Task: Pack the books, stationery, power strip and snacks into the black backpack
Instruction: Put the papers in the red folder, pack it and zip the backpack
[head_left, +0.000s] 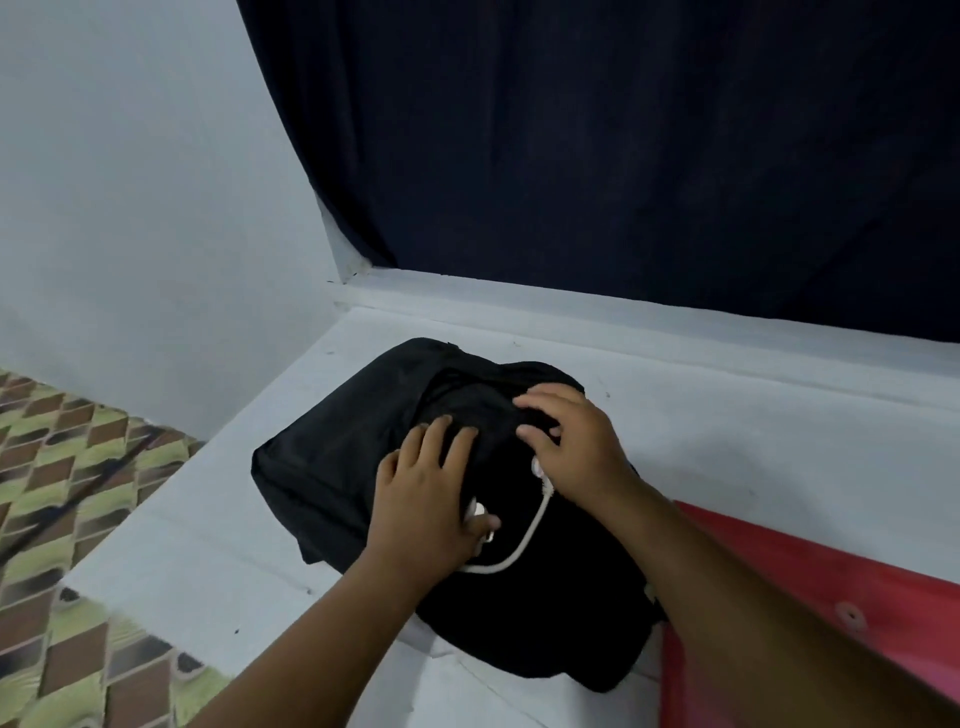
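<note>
Head view shows the black backpack (332, 457) lying flat on the white counter (727, 441), its long axis running from far left to near right, beside a red folder (810, 597). Both hands rest on its top: the left hand (431, 493) lies with fingers (441, 431) spread and straight, while the right hand (571, 436) curls its fingers into the black fabric; a white cord (524, 545) loops between them

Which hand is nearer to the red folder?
Right. The right hand rests on the black backpack on the side toward the red folder; the left hand lies farther away.
</note>
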